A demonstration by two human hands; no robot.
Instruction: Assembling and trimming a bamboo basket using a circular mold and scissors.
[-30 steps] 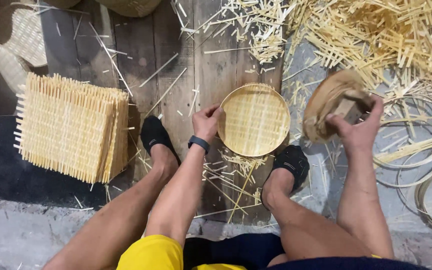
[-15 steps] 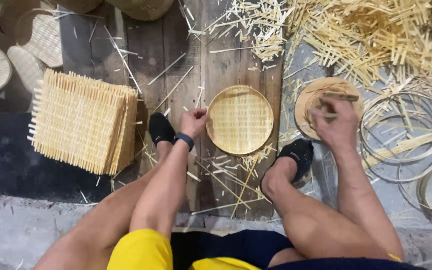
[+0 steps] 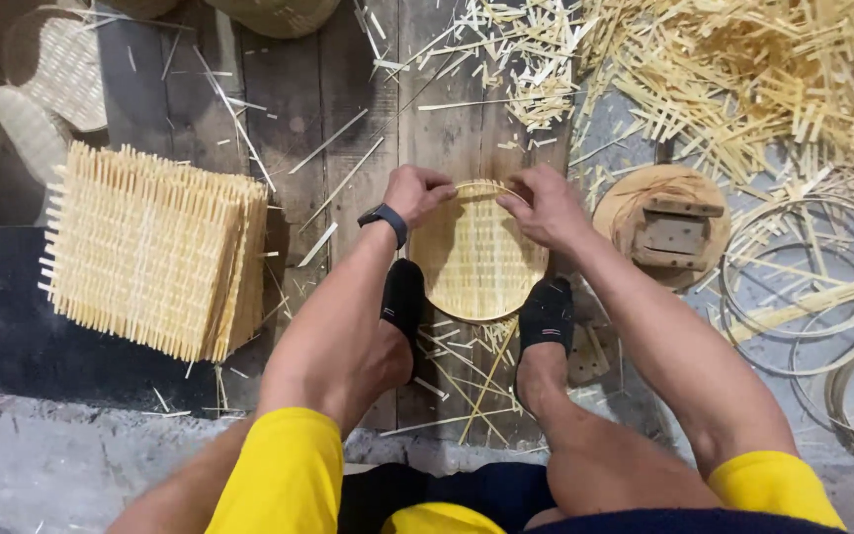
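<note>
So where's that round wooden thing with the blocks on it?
The round wooden disc lies on the floor on the person's right, just beyond the right hand and the round woven tray, beside the bamboo hoops.

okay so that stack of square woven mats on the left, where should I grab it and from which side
Judging by its pose, grip the stack of woven mats by its right edge, the side nearest the left hand. There the layered edges show, so fingers could likely close over the whole thickness. The other sides bristle with loose strip ends.
</note>
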